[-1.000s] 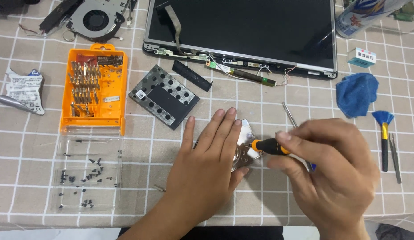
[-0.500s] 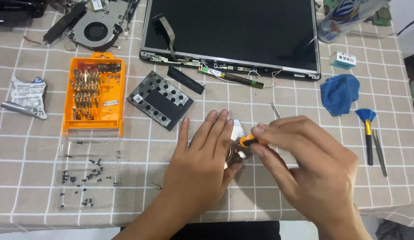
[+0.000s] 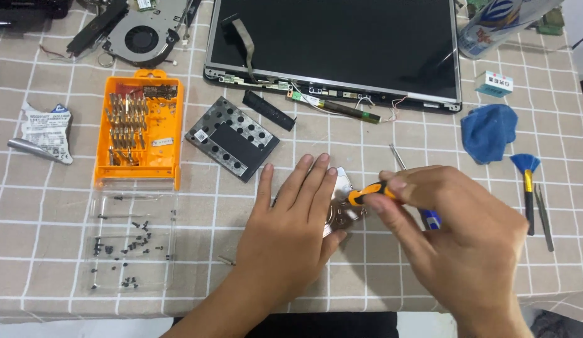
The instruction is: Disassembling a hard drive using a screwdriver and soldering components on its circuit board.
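Two hands work near the middle of the desk's near edge. The left hand [image 3: 291, 231] lies flat, fingers spread and released, pressing down on one silvery metal part [image 3: 343, 201] (mostly hidden beneath the palm, so its kind cannot be told). The right hand [image 3: 457, 241] is clenched around one orange-handled screwdriver [image 3: 366, 194], whose tip meets the metal part just beside the left fingertips. One blue-handled tool [image 3: 431, 218] peeks out under the right hand, and one thin metal rod [image 3: 397, 157] lies just behind it. Toward the left edge stands one orange bit case [image 3: 141, 128], its clear lid [image 3: 132, 241] folded toward the near edge and strewn with many small dark screws, too many and too small to count. One perforated grey bracket [image 3: 232, 138] lies between the case and the hands, with one short black strip [image 3: 269, 110] just behind it. One laptop screen [image 3: 335, 44] lies flat at the far edge, and one fan [image 3: 141, 40] sits at the far left corner. At the left edge rests one silver foil bag [image 3: 44, 131]. Toward the right edge are one blue cloth [image 3: 489, 131], one blue brush [image 3: 527, 188], one pair of tweezers [image 3: 544, 216], one small white box [image 3: 495, 83] and one can [image 3: 504, 22].
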